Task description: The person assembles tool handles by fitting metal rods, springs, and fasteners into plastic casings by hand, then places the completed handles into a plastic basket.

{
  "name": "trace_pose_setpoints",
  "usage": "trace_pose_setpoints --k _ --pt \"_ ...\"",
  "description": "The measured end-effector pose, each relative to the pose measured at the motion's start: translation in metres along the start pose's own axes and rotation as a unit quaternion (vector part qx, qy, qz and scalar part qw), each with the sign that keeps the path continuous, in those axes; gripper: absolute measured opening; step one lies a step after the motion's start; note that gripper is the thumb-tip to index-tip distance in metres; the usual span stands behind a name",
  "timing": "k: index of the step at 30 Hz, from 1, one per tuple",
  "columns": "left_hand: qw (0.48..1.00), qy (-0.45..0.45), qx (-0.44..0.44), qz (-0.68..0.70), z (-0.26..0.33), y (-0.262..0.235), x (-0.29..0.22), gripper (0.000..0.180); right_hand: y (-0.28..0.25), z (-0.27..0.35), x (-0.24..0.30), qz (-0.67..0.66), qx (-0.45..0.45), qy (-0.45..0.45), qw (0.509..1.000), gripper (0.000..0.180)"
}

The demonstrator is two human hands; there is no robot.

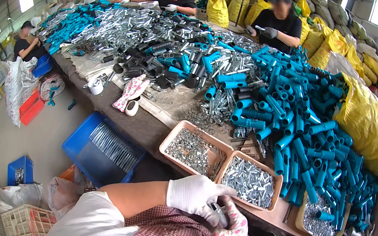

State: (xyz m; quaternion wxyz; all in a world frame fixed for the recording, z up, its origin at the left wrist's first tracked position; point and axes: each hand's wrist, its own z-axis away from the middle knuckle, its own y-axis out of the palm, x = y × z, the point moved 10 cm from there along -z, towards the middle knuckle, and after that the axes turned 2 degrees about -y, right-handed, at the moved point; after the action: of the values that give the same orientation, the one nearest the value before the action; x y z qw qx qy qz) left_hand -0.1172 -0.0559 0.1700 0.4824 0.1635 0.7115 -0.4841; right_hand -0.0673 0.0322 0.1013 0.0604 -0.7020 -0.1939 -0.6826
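Near the checked apron [163,235], the white-gloved left hand [191,194] and the patterned-gloved right hand [233,232] are holding a small metal part [221,216] between them, both hands' fingers bending narrowly around it. Just beyond, 2 peach trays [254,205] of metal pieces are sitting side by side on the bench [140,122]. Behind the trays, teal tubes [314,153] are lying heaped beside a yellow sack [373,133]. Farther off, 2 co-workers [290,29] in black are standing across the bench, and stacked sacks [331,44] are filling the background.
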Motion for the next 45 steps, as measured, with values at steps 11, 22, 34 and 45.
trace_pose_setpoints --k 11,22,34,45 --pt "0.71 -0.372 -0.307 -0.513 0.062 -0.266 0.214 0.049 -0.055 -0.029 0.001 -0.217 -0.19 0.064 0.955 0.062" --pt "0.826 -0.077 -0.377 -0.412 0.057 -0.215 0.144 0.027 -0.04 -0.003 0.001 0.013 -0.146 0.179 0.973 0.039" --pt "0.978 0.042 0.109 -0.175 0.032 0.014 0.053 0.042 -0.006 0.014 0.073 0.386 -0.049 -0.171 0.905 0.035" --pt "0.973 0.045 0.063 -0.218 0.028 0.086 0.034 0.038 0.036 0.035 0.038 0.535 0.038 -0.185 0.823 0.09"
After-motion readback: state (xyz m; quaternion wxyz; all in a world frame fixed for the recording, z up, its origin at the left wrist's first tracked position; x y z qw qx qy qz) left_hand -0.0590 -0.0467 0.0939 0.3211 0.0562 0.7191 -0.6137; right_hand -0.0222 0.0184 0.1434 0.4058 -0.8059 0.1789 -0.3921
